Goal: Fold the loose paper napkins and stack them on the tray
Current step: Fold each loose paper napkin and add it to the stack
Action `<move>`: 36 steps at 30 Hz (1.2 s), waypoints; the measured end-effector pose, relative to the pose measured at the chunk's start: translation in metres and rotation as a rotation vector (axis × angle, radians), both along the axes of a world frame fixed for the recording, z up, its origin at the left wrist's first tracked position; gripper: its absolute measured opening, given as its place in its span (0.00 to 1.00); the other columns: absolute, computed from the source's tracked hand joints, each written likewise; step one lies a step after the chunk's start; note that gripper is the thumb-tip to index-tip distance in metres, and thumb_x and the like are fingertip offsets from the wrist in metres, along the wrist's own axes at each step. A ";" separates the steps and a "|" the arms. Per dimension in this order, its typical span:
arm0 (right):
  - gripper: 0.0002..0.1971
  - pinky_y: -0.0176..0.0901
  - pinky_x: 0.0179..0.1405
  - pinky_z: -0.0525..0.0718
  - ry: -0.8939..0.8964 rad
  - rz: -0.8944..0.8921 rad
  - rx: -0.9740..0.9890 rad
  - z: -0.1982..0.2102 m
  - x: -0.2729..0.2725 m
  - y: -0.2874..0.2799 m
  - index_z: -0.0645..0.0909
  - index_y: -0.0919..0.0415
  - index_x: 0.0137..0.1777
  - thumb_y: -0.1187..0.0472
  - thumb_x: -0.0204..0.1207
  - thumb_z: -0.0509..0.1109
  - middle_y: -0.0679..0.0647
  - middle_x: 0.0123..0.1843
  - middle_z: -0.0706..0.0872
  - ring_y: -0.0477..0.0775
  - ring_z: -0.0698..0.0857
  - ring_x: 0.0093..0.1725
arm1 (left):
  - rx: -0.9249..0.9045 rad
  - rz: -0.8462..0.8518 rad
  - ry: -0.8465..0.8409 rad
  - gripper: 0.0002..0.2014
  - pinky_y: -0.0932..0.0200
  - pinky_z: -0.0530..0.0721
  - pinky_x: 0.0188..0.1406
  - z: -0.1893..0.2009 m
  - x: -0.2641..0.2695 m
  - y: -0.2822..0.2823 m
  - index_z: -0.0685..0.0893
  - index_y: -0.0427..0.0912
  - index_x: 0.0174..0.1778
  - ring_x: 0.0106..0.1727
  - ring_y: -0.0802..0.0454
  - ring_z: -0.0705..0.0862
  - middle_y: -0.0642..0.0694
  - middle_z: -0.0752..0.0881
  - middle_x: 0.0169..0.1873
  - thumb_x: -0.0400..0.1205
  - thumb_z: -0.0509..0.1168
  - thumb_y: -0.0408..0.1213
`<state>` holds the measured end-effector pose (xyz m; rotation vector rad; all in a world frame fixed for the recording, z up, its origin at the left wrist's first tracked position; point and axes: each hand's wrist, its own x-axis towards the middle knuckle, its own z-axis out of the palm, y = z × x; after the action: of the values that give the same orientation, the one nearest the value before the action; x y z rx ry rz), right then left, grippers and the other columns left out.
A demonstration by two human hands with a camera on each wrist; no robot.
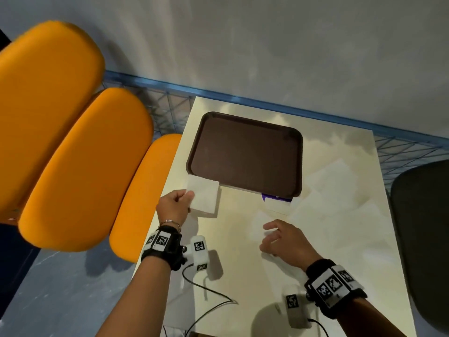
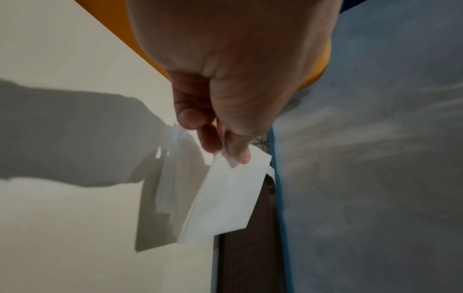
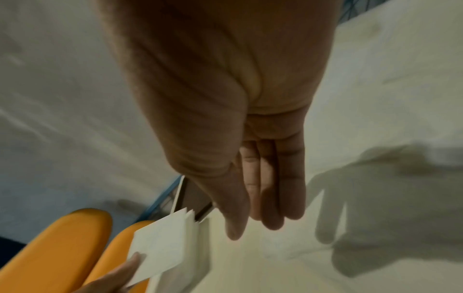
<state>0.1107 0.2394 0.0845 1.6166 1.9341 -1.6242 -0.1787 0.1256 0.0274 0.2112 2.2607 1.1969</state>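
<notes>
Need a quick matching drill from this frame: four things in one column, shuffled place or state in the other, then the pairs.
Things
1. folded napkin
2. tray
3. right hand
4. chair seats

States
A. orange, beside the table's left edge
B. brown, nothing on it
C. pinched at a corner by the left hand
D. fingers straight, over loose napkins on the table

Pairs: 1-C, 2-B, 3-D, 4-A

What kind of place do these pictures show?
Probably a canteen or fast-food eating area: a brown serving tray on a small white table, loose paper napkins, and orange padded seats beside it.
</notes>
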 end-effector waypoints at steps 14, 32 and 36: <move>0.45 0.47 0.68 0.83 -0.735 0.102 0.353 -0.050 0.219 -0.016 0.71 0.55 0.82 0.41 0.70 0.87 0.57 0.70 0.80 0.59 0.83 0.70 | -0.140 -0.176 0.257 0.20 0.47 0.81 0.56 0.001 0.063 0.021 0.89 0.48 0.60 0.58 0.44 0.86 0.46 0.86 0.58 0.78 0.79 0.54; 0.50 0.52 0.77 0.77 -0.473 -0.031 0.408 -0.088 0.296 -0.015 0.63 0.60 0.86 0.39 0.72 0.84 0.60 0.79 0.68 0.63 0.72 0.78 | -0.331 -1.039 -0.090 0.18 0.49 0.92 0.42 -0.027 0.391 0.036 0.92 0.37 0.36 0.38 0.43 0.92 0.43 0.92 0.31 0.76 0.71 0.50; 0.41 0.51 0.73 0.81 -0.453 -0.001 0.436 -0.089 0.303 0.001 0.65 0.59 0.86 0.51 0.79 0.82 0.59 0.79 0.70 0.62 0.76 0.76 | -0.370 -0.957 -0.020 0.18 0.56 0.85 0.51 -0.039 0.408 0.033 0.90 0.40 0.40 0.51 0.43 0.89 0.46 0.91 0.41 0.77 0.72 0.54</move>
<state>0.4137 0.2405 -0.0045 1.9188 2.1079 -0.7591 0.2288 0.1590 -0.0121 0.9811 1.8988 0.2720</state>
